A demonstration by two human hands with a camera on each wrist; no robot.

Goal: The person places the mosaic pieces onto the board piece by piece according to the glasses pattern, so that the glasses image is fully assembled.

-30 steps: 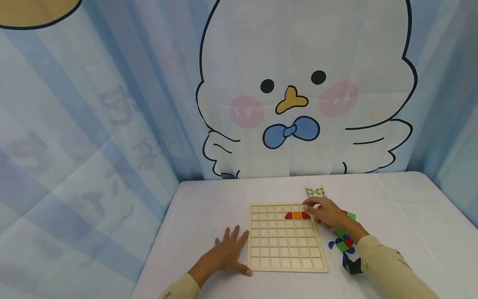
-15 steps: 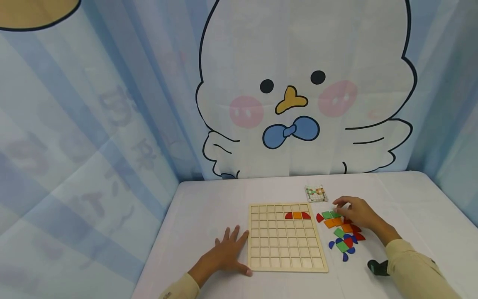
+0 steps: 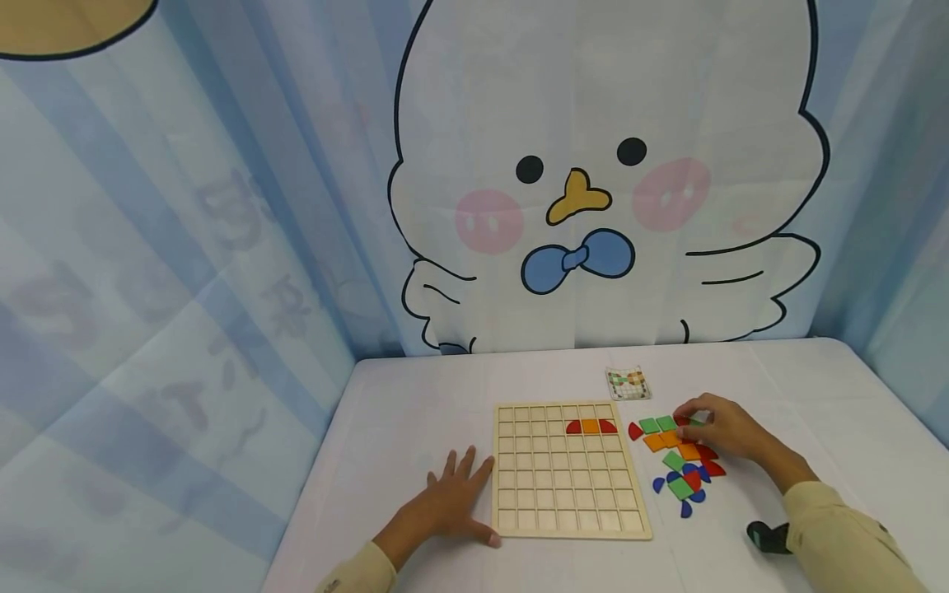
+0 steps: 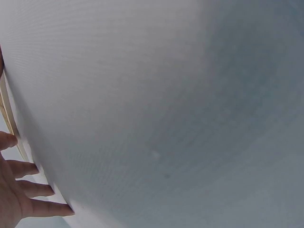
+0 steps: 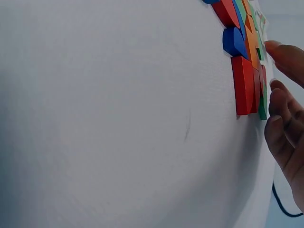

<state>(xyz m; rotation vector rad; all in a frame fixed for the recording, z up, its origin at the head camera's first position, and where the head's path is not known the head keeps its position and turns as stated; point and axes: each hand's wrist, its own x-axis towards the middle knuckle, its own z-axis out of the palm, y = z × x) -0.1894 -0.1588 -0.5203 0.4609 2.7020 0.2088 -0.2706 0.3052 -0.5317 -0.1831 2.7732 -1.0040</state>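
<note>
In the head view a wooden grid board (image 3: 571, 478) lies on the table. In its second row from the far edge sit an orange square (image 3: 590, 427) and two red curved pieces, one on each side of it. My left hand (image 3: 448, 498) rests with spread fingers at the board's left edge, index fingertip and thumb against the frame. My right hand (image 3: 722, 426) hovers over the far end of a cluster of coloured pieces (image 3: 670, 439). A gap shows between thumb and fingers in the right wrist view, with no piece between them. Part of a red piece shows by its fingertips.
Blue pieces (image 3: 697, 497), a green square (image 3: 680, 488) and red wedges (image 3: 714, 469) lie nearer on the right. A small pattern card (image 3: 628, 384) lies behind the board. A dark band (image 3: 768, 538) is on the right wrist. Printed curtains (image 3: 593, 313) border the table.
My right hand has left the board's far right corner, moved right over the loose pieces and a little further right since. The left hand has not moved.
</note>
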